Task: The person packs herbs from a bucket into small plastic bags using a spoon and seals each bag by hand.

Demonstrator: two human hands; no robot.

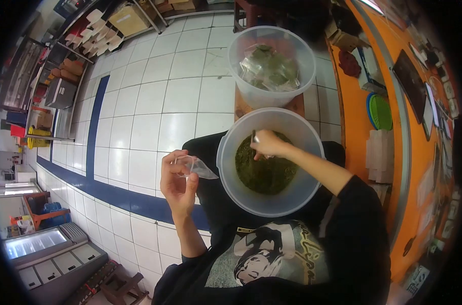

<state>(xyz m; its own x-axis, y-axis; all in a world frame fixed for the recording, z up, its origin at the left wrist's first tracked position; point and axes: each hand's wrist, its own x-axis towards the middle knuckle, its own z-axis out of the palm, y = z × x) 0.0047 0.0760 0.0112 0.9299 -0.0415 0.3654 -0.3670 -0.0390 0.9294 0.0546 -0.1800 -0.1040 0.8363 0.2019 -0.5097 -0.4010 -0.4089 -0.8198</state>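
Observation:
A large translucent tub (pixel 226 188) sits at my lap, with a dark green, sauce-like or chopped mass (pixel 266 175) in its bottom. My right hand (pixel 268 144) reaches inside the tub, its fingers closed around a small dark-ended utensil that is mostly hidden. To the left of the tub, my left hand (pixel 180 175) is raised, fingers curled around a small clear plastic bag (pixel 203 169) that points toward the tub rim. Behind, a second translucent tub (pixel 241 89) holds several clear packets (pixel 271 68) with green contents.
A wooden bench (pixel 297 108) bears the rear tub. On the right an orange counter (pixel 354 137) holds a green round lid (pixel 380 112), a stack of white boxes (pixel 379 155) and a laptop (pixel 409 81). Metal shelves (pixel 63 76) stand at the left on white floor tiles.

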